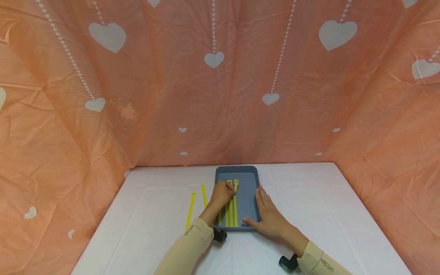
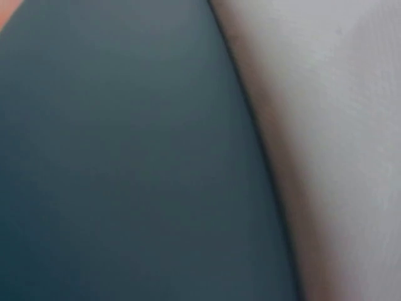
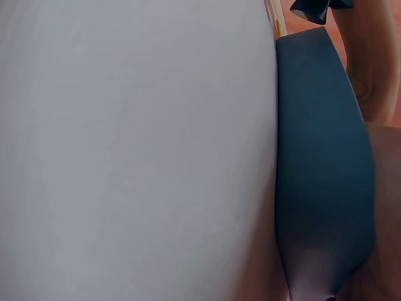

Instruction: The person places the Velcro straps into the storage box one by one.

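In the head view a grey-blue tray (image 1: 248,202) lies on the white table. Inside its left half, several slim yellow cable straps (image 1: 231,214) with slotted heads lie side by side, lengthwise. My left hand (image 1: 221,194) reaches over them from the left, its fingertips pinching the upper part of the rightmost strap (image 1: 236,206); the hand partly hides the others. Fingers extended, my right hand (image 1: 271,219) rests along the tray's right edge, its thumb at the near right corner. Both wrist views show mostly tray wall (image 2: 138,150) and tabletop, with no fingertips clear.
Left of the tray, two more yellow straps lie on the tablecloth: one strap (image 1: 190,210) farther out and another strap (image 1: 204,194) partly behind my left forearm. Dark wrist cameras (image 1: 220,235) sit under both wrists. An orange curtain (image 1: 227,114) with hearts surrounds the table.
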The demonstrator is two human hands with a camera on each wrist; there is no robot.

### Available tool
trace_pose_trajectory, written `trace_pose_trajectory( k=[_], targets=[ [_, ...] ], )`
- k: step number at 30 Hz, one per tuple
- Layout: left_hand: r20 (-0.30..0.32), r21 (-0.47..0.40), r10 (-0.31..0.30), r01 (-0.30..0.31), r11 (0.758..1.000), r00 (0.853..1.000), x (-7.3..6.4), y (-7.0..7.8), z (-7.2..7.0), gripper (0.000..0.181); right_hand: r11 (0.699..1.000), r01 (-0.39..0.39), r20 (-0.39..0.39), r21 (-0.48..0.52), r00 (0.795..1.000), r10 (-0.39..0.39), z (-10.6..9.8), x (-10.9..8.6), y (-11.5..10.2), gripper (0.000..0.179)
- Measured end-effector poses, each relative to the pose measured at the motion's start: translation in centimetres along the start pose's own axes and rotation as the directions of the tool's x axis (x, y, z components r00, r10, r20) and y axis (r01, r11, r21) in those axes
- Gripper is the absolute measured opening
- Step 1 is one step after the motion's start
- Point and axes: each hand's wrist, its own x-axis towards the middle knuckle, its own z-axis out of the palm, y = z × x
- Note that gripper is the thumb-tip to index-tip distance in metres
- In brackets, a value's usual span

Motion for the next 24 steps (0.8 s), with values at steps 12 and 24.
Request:
trace_pose_trajectory(
  k=[12,24],
  targets=[
    [-0.004,0.035,0.027,-0.027,0.999,1.0,0.1,-0.02,0.02,0.01,1.0,0.0,-0.001,0.004,1.0,0.0,-0.04,-0.03,-0.01,0.12],
    [0.003,0.057,0.028,-0.028,0.998,1.0,0.05,0.05,0.0,0.011,1.0,0.008,0.004,-0.001,1.0,-0.008,-0.23,-0.1,-0.16,0.12]
  ],
)
